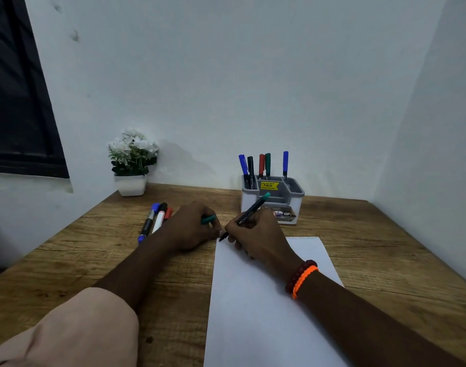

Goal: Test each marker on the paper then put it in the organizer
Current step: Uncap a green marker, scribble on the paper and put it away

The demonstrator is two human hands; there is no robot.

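My right hand (255, 234) grips a black marker with a teal end (249, 214), its tip resting at the top left corner of the white paper (258, 308). My left hand (191, 227) lies on the table just left of the paper and pinches the teal cap (208, 219). Three markers (155, 219), blue, black-capped white and red, lie together on the table left of my left hand. The grey and white organizer (271, 201) stands behind my right hand, with several markers (263, 165) upright in its back compartments.
A white pot of white flowers (131, 162) sits at the back left corner of the wooden table (385, 260). Walls close in behind and on the right. A dark window frame (17, 102) is at the far left.
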